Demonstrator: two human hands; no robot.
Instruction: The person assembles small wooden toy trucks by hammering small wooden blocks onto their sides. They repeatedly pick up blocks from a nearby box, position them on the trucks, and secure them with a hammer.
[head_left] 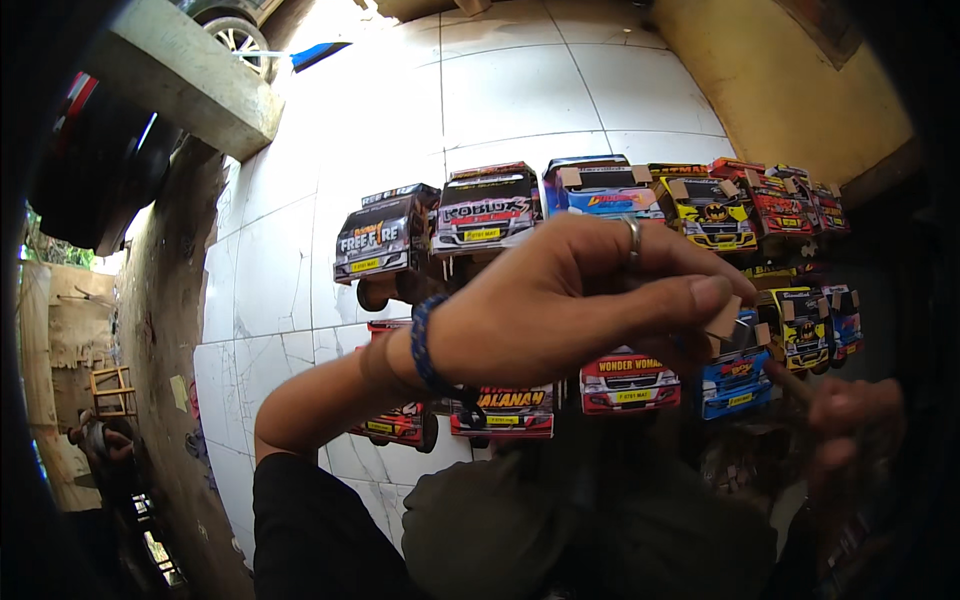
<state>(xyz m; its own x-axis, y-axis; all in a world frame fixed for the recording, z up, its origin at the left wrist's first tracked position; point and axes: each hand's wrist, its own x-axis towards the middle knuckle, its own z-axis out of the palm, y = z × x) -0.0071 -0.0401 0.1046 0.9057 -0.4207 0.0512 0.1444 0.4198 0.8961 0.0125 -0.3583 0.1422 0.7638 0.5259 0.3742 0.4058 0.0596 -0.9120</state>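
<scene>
- The left hand (575, 300) pinches a small tan piece (727, 320) between thumb and fingers, just above the left top corner of the front blue truck (735, 385); whether piece and truck touch, I cannot tell
- The right hand (850, 420), blurred and in shade, has its fingers curled, seemingly around a brown stick-like thing (790, 383); how firm that grip is, I cannot tell
- At its right top corner the front blue truck carries one tan tab (763, 334), so I would judge this truck about half fitted
- Farther right in the front row, a yellow truck (803, 345) and a small blue truck (846, 325) each show two tabs and look done
- In the back row, the wide blue truck (600, 200), the black-and-yellow truck (712, 225) and the red truck (780, 215) also have theirs
- No tabs show on the black truck (375, 235) or the pink-lettered truck (485, 215), which seem left over; the hand and forearm partly cover the front red trucks (630, 385), so theirs stay uncertain
- All stand on white floor tiles (380, 110)
</scene>
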